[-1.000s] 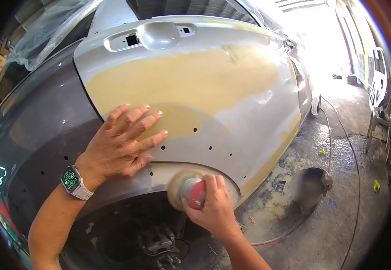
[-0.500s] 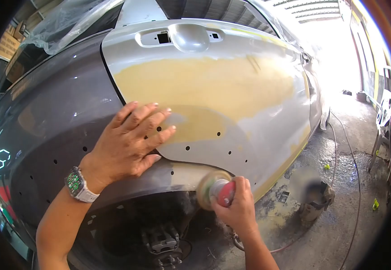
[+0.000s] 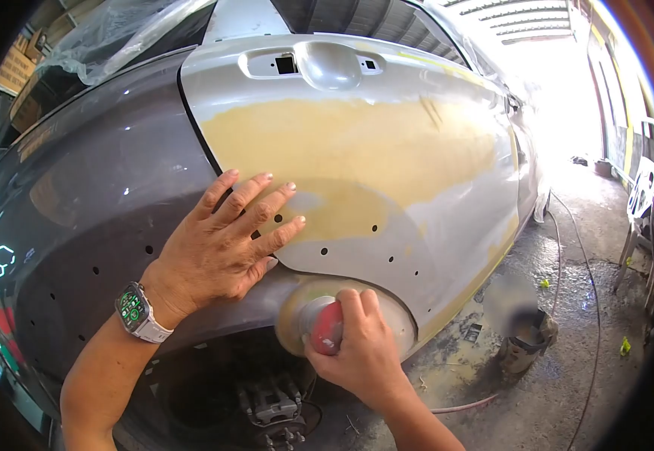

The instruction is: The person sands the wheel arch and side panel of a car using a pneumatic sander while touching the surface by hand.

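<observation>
My right hand (image 3: 361,342) is wrapped round a red-and-grey orbital sander (image 3: 325,327). The sander's round pad lies against the wheel arch edge (image 3: 398,319), just below the door's curved lower gap; the pad is blurred. My left hand (image 3: 225,237) rests flat with fingers spread, across the seam between the dark grey rear fender (image 3: 109,173) and the silver car door (image 3: 462,113). A watch sits on that wrist. Yellowish filler patches (image 3: 327,143) cover much of the door, and several small dark holes follow the arch.
Below the arch, the wheel hub (image 3: 274,406) is exposed in the dark wheel well. A dirty bucket (image 3: 526,338) stands on the stained concrete floor, near a hose (image 3: 594,301). White chairs (image 3: 639,203) stand at right. Plastic sheeting (image 3: 101,45) drapes the car's rear.
My right hand has moved the sander left along the wheel arch edge. The left hand stays on the seam with its fingers spread. The view has shifted slightly.
</observation>
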Demonstrator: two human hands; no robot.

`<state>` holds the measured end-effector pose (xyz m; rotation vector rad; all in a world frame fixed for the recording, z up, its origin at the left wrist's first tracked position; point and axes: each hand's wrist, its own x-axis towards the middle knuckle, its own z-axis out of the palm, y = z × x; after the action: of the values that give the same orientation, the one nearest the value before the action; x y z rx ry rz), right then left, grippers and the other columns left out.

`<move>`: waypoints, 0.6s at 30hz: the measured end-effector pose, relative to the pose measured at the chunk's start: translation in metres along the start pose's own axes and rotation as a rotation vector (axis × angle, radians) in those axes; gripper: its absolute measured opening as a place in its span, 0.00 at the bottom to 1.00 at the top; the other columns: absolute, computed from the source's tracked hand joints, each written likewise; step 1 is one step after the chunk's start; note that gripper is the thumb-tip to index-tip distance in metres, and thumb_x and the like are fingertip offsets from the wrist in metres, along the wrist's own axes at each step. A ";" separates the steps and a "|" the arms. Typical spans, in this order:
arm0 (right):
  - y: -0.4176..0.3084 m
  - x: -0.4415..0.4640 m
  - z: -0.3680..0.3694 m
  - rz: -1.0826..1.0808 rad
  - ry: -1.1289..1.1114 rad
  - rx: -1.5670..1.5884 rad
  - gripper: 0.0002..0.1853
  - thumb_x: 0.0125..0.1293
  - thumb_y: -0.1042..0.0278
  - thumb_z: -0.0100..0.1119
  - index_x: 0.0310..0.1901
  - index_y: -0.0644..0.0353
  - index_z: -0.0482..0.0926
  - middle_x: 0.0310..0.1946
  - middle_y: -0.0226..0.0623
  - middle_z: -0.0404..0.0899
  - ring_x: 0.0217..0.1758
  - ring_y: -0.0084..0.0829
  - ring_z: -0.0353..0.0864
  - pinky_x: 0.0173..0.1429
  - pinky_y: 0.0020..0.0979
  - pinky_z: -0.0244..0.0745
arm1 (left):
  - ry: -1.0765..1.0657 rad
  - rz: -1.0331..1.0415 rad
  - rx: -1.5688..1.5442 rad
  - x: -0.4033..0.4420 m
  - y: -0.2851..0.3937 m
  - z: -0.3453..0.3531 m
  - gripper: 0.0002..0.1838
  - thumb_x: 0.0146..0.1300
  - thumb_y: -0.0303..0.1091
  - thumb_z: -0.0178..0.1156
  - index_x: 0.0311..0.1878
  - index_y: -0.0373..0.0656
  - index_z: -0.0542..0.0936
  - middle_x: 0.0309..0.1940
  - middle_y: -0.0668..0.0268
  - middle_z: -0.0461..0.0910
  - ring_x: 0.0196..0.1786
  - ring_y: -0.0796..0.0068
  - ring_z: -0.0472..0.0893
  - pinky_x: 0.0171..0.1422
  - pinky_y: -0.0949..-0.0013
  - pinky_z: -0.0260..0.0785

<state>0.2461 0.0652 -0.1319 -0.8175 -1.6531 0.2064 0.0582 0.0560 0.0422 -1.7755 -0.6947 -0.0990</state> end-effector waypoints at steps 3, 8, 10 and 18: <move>-0.008 0.002 -0.001 0.012 -0.033 0.012 0.29 0.53 0.64 0.78 0.55 0.62 0.74 0.44 0.50 0.73 0.45 0.54 0.81 0.44 0.49 0.81 | -0.006 0.004 0.013 0.000 0.000 0.001 0.26 0.68 0.38 0.60 0.70 0.60 0.81 0.78 0.66 0.72 0.82 0.61 0.66 0.91 0.50 0.47; 0.003 -0.002 -0.003 0.051 0.021 0.027 0.31 0.53 0.64 0.78 0.56 0.62 0.74 0.44 0.50 0.73 0.45 0.55 0.81 0.46 0.49 0.81 | -0.030 -0.004 0.022 0.001 0.001 0.000 0.28 0.64 0.37 0.61 0.70 0.61 0.82 0.80 0.65 0.69 0.84 0.60 0.63 0.91 0.49 0.46; 0.018 -0.009 -0.002 0.081 0.062 0.055 0.30 0.54 0.64 0.78 0.56 0.62 0.73 0.44 0.50 0.73 0.46 0.55 0.81 0.46 0.50 0.81 | -0.053 -0.014 0.009 0.001 0.002 0.001 0.29 0.64 0.37 0.65 0.71 0.61 0.81 0.81 0.65 0.67 0.84 0.59 0.61 0.92 0.47 0.46; 0.108 -0.042 -0.004 0.280 0.234 0.084 0.31 0.54 0.59 0.82 0.51 0.63 0.73 0.42 0.50 0.78 0.46 0.51 0.82 0.52 0.46 0.79 | -0.066 -0.030 0.091 0.005 0.007 0.002 0.26 0.68 0.40 0.66 0.70 0.63 0.79 0.80 0.68 0.68 0.84 0.60 0.62 0.91 0.46 0.46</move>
<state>0.2943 0.1179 -0.2239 -0.9699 -1.3005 0.3598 0.0649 0.0585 0.0374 -1.6877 -0.7620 -0.0282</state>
